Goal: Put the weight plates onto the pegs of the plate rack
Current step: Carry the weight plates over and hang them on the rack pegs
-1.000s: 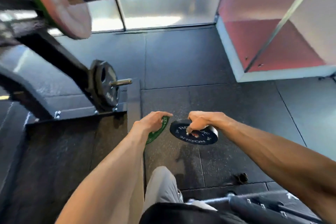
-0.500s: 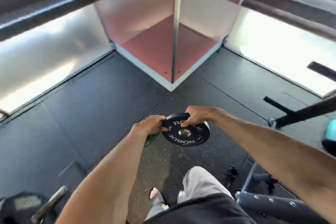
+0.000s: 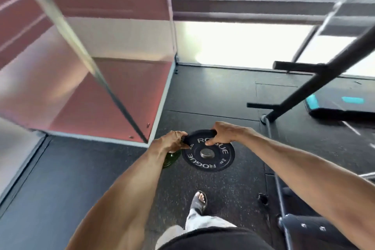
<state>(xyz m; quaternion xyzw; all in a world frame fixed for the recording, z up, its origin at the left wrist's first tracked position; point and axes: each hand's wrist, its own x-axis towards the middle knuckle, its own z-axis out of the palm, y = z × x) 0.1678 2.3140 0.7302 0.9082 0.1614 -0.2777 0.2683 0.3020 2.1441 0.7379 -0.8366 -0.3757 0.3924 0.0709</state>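
Note:
A small black weight plate [image 3: 209, 159] with white ROGUE lettering hangs in the air in front of me, nearly flat. My right hand [image 3: 222, 133] grips its far rim, thumb on top. My left hand [image 3: 172, 141] holds a green plate [image 3: 171, 158], mostly hidden under the hand, and its fingertips also touch the black plate's left rim. A black frame with two short horizontal pegs [image 3: 292, 66] stands at the right; I cannot tell whether it is the plate rack.
A pink mirrored column with a pale base [image 3: 101, 140] stands at the left. Black rubber floor tiles [image 3: 213, 97] lie ahead. A black and teal platform [image 3: 341, 105] sits far right. A steel bar [image 3: 273, 148] and bench frame run along the right. My sandalled foot [image 3: 199, 202] is below.
My view has swung right, away from the loaded peg rack on the left. Both hands still carry the plates; the black plate now lies flatter and my left fingers reach its rim.

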